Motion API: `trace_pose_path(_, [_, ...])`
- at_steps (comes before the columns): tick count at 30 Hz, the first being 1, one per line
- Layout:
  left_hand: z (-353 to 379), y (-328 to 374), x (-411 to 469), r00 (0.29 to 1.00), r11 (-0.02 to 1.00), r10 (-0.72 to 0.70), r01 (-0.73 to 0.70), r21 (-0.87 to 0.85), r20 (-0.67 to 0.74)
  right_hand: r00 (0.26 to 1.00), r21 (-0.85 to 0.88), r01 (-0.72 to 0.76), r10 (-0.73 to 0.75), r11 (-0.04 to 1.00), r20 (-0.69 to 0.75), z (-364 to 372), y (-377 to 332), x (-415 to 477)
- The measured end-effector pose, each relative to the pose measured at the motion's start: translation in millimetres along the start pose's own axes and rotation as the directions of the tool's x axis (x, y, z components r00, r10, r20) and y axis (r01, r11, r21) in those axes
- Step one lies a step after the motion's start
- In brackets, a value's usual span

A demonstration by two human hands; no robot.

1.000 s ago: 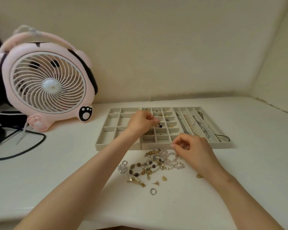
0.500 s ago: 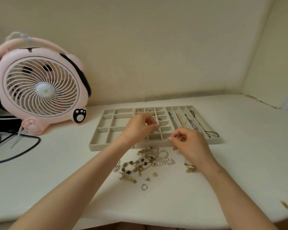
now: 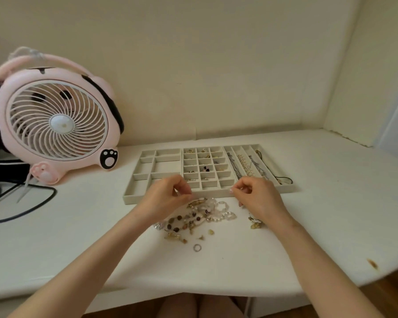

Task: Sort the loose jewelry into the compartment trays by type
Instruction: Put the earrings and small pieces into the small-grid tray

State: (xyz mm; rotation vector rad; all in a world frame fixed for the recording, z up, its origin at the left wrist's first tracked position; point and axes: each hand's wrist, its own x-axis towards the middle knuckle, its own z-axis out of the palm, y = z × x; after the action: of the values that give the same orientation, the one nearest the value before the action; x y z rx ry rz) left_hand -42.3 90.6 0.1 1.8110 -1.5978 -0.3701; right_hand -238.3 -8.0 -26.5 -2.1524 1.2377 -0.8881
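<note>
Three grey compartment trays stand side by side: a wide-cell tray (image 3: 129, 199), a small-grid tray (image 3: 199, 171) with earrings in several cells, and a long-slot tray (image 3: 287, 188) with necklaces. Loose jewelry (image 3: 200, 214) lies heaped in front of them, with a silver ring (image 3: 197, 247) and a gold piece (image 3: 254, 222) lying apart. My left hand (image 3: 168, 195) hovers with curled fingers over the trays' front edge and the heap; nothing shows in it. My right hand (image 3: 255, 196) is to the right, thumb and forefinger pinched together as on a tiny piece too small to make out.
A pink desk fan (image 3: 58, 120) stands at the back left, with a black cable (image 3: 32, 207) looping over the white table beside it. Walls close off the back and right. The table's front edge (image 3: 216, 288) runs near my lap.
My left hand has drawn back from over the small-grid tray to the trays' front edge above the heap. The right hand has barely moved. The camera has tilted slightly.
</note>
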Motion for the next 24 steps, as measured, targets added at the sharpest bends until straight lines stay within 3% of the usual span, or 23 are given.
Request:
trace_pose_path(10, [-14,-14,-21,0.997,0.993,-0.040,0.047,-0.108,0.068,0.958,-0.320,0.220,-0.266,0.921,-0.106,16,-15,-1])
trace_pose_path(13, [-24,-16,-29,0.990,0.991,0.003,0.016,-0.133,0.140,0.940,-0.254,0.313,-0.337,0.915,-0.057,14,-20,-3])
trace_pose_path(19, [-30,-35,-45,0.957,0.982,0.172,-0.147,-0.121,0.235,0.880,-0.060,0.422,-0.392,0.905,0.270,15,-27,-11])
trace_pose_path(24, [-16,-37,-54,0.961,0.966,0.259,-0.259,-0.011,0.094,0.875,-0.033,0.433,-0.411,0.901,0.256,25,-31,-12])
